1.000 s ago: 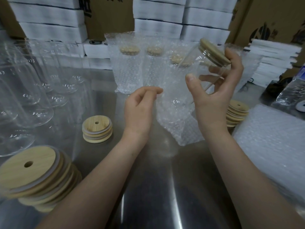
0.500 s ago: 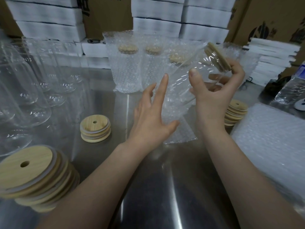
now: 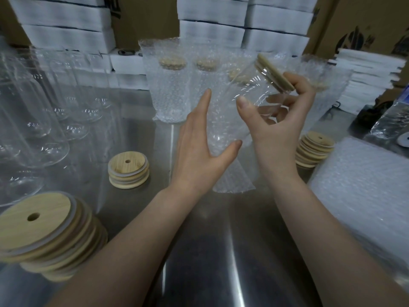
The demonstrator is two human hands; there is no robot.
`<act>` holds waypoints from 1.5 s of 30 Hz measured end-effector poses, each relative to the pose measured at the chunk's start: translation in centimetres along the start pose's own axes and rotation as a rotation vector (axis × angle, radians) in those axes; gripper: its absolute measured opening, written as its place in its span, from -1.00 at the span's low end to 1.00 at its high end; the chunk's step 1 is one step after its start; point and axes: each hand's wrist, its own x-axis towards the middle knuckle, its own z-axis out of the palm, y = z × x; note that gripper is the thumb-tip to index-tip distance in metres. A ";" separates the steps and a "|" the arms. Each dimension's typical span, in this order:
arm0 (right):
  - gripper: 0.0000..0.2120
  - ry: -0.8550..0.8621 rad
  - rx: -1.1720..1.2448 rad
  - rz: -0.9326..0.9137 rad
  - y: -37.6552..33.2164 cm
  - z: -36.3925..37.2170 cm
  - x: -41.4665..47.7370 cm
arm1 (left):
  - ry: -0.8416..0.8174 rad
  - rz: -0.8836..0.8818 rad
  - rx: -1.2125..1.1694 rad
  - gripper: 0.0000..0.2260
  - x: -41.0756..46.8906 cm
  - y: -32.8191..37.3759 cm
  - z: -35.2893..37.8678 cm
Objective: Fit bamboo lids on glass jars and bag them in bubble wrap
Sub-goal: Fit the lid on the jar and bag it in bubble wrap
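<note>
The fingers [image 3: 306, 85] of the right hand [image 3: 276, 134] are curled round a glass jar [image 3: 252, 85]. The thumb presses on its near wall and the other fingers wrap behind, where we see them through the glass. The jar is tilted, with its bamboo lid [image 3: 274, 73] seated on the mouth and pointing to two o'clock, and its base down toward seven o'clock. That lower end runs into a bubble wrap bag [image 3: 232, 173], whose closed end hangs down toward the table [image 3: 199, 262]. How far in the jar sits we cannot tell.

The left hand [image 3: 197, 156] is spread flat and grips nothing. Its fingers [image 3: 204, 103] are straight and point to twelve o'clock, and its thumb is out to three o'clock. It lies against the near side of the bag.

At twelve o'clock from the hands, bagged jars [image 3: 168, 89] stand upright in a row, their lids showing through the wrap. At eight o'clock from the left hand sits a small lid stack [image 3: 128, 169], and further out at seven o'clock a leaning lid stack [image 3: 44, 231]. At four o'clock from the right hand a third lid stack [image 3: 314, 151] stands just beside a pile of flat bags [image 3: 358, 191]. Empty jars [image 3: 44, 134] crowd the table at nine o'clock. Along the back we see white boxes [image 3: 66, 25] and cardboard cartons [image 3: 365, 21], with foam sheets [image 3: 367, 80] at two o'clock.
</note>
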 end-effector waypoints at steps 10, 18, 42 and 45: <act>-0.37 -0.134 0.011 0.068 -0.4 0.7 -0.9 | 0.126 -0.097 -0.118 -0.26 -0.1 1.1 -0.1; -0.39 -0.121 0.055 0.063 -0.2 0.8 -0.6 | 0.067 -0.066 -0.095 -0.16 0.4 1.1 -0.5; -0.37 -0.029 0.007 -0.095 -0.8 0.2 -0.6 | 0.025 -0.115 0.093 -0.23 0.6 0.0 -0.4; -0.36 -0.076 -0.035 -0.092 -0.8 0.4 -0.8 | 0.020 -0.119 0.066 -0.27 0.6 0.4 -0.4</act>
